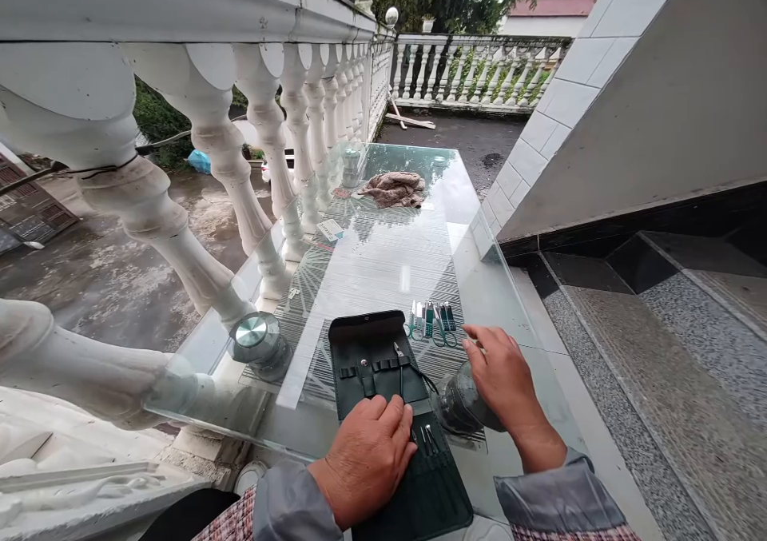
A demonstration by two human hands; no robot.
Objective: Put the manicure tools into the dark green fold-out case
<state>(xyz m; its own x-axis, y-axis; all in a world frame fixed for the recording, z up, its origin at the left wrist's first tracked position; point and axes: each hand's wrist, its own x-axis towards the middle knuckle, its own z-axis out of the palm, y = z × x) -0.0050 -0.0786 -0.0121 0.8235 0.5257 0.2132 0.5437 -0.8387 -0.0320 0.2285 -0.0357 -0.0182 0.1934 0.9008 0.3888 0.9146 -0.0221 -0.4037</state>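
- The left hand (371, 453) lies across the middle of the open case (387, 383), fingers close together; whether it pinches anything underneath, I cannot tell.
- The right hand (498, 369) hangs to the right of the case, fingers loosely bent and apart from the thumb, nothing visible in its grasp.
- Risk: the nippers (399, 352) lie slanted on the case's upper panel, handles reaching toward its right edge; a tug on the case could slide them onto the hard glass counter (503, 309).
- Risk: scissors (413, 317) and nail clippers (429, 317) lie loose just beyond the case's upper right corner; a careless sweep could scatter them, or a sharp tip could prick a finger.
- Risk: folding the case over the slanted nippers might scratch its lining.
- The case, resting under the left hand, looks dark green, smooth and leather-like, with loops above and slim tools (428, 437) slotted below.
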